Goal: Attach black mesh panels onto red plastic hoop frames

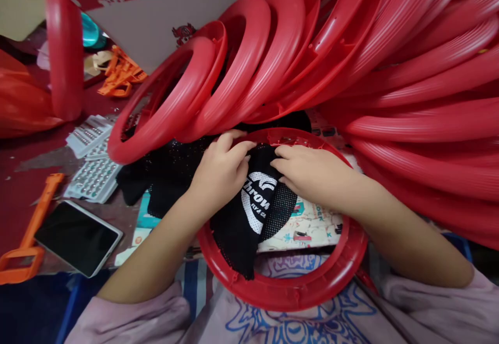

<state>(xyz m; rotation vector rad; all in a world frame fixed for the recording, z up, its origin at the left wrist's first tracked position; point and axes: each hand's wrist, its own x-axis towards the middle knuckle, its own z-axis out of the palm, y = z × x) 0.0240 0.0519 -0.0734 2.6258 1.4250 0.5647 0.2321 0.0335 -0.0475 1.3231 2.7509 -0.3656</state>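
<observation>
A red plastic ring [288, 289] lies in my lap, close to my body. A black mesh net [237, 229] with a white printed logo is draped across it. My left hand [220, 170] is closed, its fingers pinching the net at the ring's far rim. My right hand [307, 170] is closed on the net just to the right, pressing it near the same rim. More black mesh [163, 177] lies bunched to the left of the ring.
A long leaning row of red rings [351, 53] fills the top and right. At left lie a tablet [78, 237], white keypad pieces [91, 177], orange plastic parts [119, 76], an orange handle [29, 240] and a cardboard box [156, 16].
</observation>
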